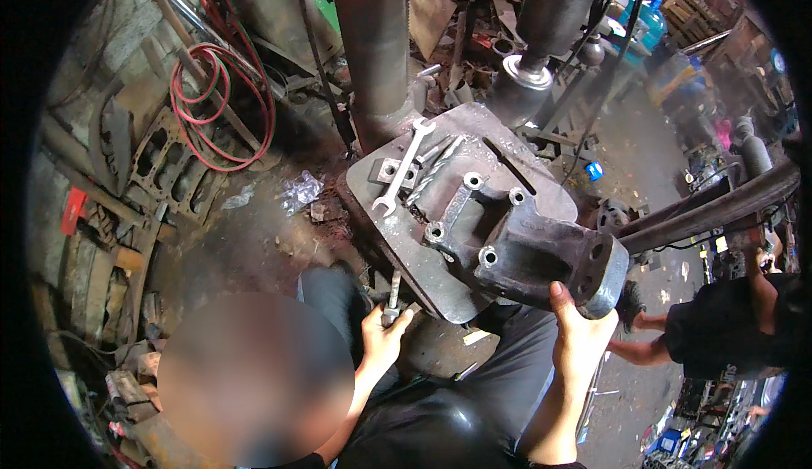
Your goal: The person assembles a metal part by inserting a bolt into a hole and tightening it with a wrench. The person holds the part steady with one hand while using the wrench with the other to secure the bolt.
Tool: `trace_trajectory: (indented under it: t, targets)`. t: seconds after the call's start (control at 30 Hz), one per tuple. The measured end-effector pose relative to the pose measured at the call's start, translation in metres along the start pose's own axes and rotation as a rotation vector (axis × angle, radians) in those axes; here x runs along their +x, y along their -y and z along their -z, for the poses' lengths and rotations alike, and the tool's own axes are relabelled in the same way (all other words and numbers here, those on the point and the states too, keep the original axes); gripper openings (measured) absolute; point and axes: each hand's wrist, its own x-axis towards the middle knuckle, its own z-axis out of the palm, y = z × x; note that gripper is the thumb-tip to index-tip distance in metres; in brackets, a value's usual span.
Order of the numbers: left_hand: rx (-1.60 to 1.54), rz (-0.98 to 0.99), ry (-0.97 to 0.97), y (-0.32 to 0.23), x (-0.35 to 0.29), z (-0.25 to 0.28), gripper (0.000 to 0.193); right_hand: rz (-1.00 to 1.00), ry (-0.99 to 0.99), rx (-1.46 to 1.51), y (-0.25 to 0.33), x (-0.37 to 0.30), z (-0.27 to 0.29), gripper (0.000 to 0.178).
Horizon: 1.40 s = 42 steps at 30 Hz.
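Observation:
A dark cast-metal bracket [541, 253] with several bored lugs lies on the grey machine table [385, 236], its rounded end jutting over the near right side. My right hand [579, 327] grips that end, thumb on top and the other fingers hidden beneath it. Below the table's near left edge, my left hand [382, 338] is closed round the lower end of an upright bolt [393, 296] with a nut-like collar. An open-ended wrench [404, 169] lies across the far left of the table, beside a twist drill bit [437, 170] and a small metal block [391, 170].
A thick machine column [372, 46] rises behind the table, with a spindle [526, 76] to its right. Red hoses [222, 105] hang at left over scrap metal. Another person [727, 325] stands at right beyond a long bar [710, 211]. A blurred patch covers the lower left.

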Motion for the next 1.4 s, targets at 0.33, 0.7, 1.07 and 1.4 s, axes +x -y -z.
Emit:
trace_trajectory:
  t: [0.33,0.7,1.07,1.4]
  targets:
    - [-0.189,0.207,0.029,0.032,0.03,-0.019,0.012,0.048,-0.015,0.052,0.002,-0.001,-0.004,0.032]
    - [-0.232,-0.153,0.041,0.062,0.075,-0.063,0.005,-0.036,0.003,-0.15,-0.005,-0.001,0.003,0.049]
    - [-0.085,-0.446,0.187,0.083,0.103,-0.069,0.013,0.032,-0.035,0.089,-0.012,-0.004,0.0,0.059]
    - [0.094,-0.51,0.229,0.123,0.105,-0.087,0.014,0.063,-0.128,-0.03,-0.024,-0.008,0.003,0.06]
